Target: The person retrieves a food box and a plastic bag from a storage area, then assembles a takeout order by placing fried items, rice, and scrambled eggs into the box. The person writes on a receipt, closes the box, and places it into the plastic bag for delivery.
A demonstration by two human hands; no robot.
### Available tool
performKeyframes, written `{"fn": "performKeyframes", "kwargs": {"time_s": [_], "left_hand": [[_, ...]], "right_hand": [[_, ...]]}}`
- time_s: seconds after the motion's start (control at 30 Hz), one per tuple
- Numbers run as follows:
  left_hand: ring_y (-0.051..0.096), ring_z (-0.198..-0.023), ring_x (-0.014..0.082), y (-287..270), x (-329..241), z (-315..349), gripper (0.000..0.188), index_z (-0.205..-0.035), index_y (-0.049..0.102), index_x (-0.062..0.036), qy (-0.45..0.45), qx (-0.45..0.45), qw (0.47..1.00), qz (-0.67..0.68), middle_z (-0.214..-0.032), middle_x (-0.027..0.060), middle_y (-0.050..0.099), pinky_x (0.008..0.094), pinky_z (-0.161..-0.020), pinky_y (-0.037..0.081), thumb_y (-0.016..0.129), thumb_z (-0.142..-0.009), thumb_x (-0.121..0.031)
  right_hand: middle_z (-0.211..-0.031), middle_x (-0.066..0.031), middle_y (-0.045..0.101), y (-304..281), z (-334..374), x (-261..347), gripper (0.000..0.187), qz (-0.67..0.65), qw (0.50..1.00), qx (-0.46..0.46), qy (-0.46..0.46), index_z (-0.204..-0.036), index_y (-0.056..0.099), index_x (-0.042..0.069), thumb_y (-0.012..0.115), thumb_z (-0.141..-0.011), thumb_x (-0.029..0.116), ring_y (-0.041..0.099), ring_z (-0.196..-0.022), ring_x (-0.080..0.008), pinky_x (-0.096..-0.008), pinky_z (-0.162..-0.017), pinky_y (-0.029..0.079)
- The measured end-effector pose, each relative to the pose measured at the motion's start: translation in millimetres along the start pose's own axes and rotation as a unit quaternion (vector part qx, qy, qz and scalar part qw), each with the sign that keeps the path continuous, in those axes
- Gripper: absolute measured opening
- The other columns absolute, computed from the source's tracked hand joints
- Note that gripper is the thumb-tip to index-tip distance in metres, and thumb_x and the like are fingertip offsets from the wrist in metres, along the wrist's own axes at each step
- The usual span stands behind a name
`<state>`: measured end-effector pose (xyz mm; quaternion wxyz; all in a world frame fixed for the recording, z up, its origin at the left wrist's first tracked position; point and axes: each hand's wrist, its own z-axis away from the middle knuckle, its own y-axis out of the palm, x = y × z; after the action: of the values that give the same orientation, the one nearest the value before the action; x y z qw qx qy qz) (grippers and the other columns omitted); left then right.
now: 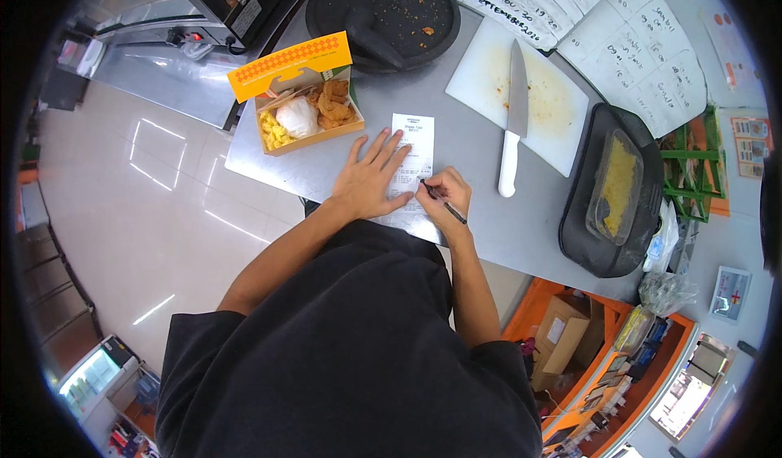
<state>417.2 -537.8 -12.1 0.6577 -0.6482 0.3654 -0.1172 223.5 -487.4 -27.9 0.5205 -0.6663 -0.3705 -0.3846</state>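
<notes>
A narrow printed receipt point(418, 144) lies on the steel table point(326, 163) near its front edge. My left hand point(370, 179) is spread flat with its fingers apart, its fingertips and thumb over the receipt's left side. Closed around a dark pen point(456, 213), my right hand point(446, 194) rests at the receipt's lower right, the pen's tip at the paper. Just beyond my left hand stands an open yellow and orange meal box point(314, 136). Inside it are fried chicken point(334, 105), a white wrapped bundle point(298, 119) and yellow pieces point(277, 131).
A large-handled knife point(514, 124) lies across a white cutting board point(550, 100) to the right. Farther right, a black tray point(574, 214) bears a clear container of yellow food point(617, 185). A dark stone mortar plate point(407, 18) sits at the back. Orange shelving point(521, 310) stands below, right.
</notes>
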Motion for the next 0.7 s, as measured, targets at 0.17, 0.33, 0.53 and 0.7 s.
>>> {"fn": "performKeyframes", "kwargs": {"time_s": [0.17, 0.33, 0.53, 0.7], "left_hand": [[0.023, -0.146, 0.0318, 1, 0, 0, 0.079, -0.144, 0.041, -0.0059, -0.001, -0.001, 1.0, 0.001, -0.156, 0.0171, 0.028, 0.0546, -0.116, 0.016, 0.055, -0.085, -0.056], [0.023, -0.146, 0.0317, -1, 0, 0, 0.078, -0.144, 0.041, -0.0062, -0.002, 0.004, 1.0, 0.001, -0.156, 0.017, 0.029, 0.0545, -0.116, 0.016, 0.055, -0.085, -0.057], [0.023, -0.146, 0.031, 2, 1, 1, 0.078, -0.143, 0.043, -0.0067, -0.001, -0.007, 1.0, 0.008, -0.156, 0.0167, 0.03, 0.0541, -0.116, 0.015, 0.055, -0.085, -0.058], [0.022, -0.146, 0.0311, 0, 0, 0, 0.079, -0.144, 0.043, -0.0069, -0.003, -0.001, 1.0, 0.005, -0.156, 0.0167, 0.029, 0.0543, -0.116, 0.015, 0.055, -0.085, -0.058]], "right_hand": [[-0.073, -0.0075, 0.053, 1, -1, -2, 0.014, -0.024, 1.0, 0.01, 0.015, -0.073, 0.059, 0.001, 0.073, -0.07, 0.0, 0.059, -0.06, -0.0156, -0.0274, -0.054, 0.045], [-0.074, -0.0079, 0.054, 1, 0, -4, 0.012, -0.03, 0.999, -0.006, 0.025, -0.073, 0.059, 0.0, 0.071, -0.07, -0.001, 0.058, -0.061, -0.0151, -0.027, -0.056, 0.045], [-0.075, -0.0077, 0.056, 2, 4, -5, 0.013, -0.024, 0.999, -0.038, 0.029, -0.072, 0.059, 0.0, 0.071, -0.07, -0.002, 0.058, -0.061, -0.0143, -0.0265, -0.056, 0.046], [-0.073, -0.0069, 0.056, -2, 2, 0, 0.013, -0.009, 1.0, 0.003, -0.002, -0.072, 0.06, 0.0, 0.073, -0.07, -0.002, 0.058, -0.06, -0.0137, -0.0261, -0.054, 0.045]]}}
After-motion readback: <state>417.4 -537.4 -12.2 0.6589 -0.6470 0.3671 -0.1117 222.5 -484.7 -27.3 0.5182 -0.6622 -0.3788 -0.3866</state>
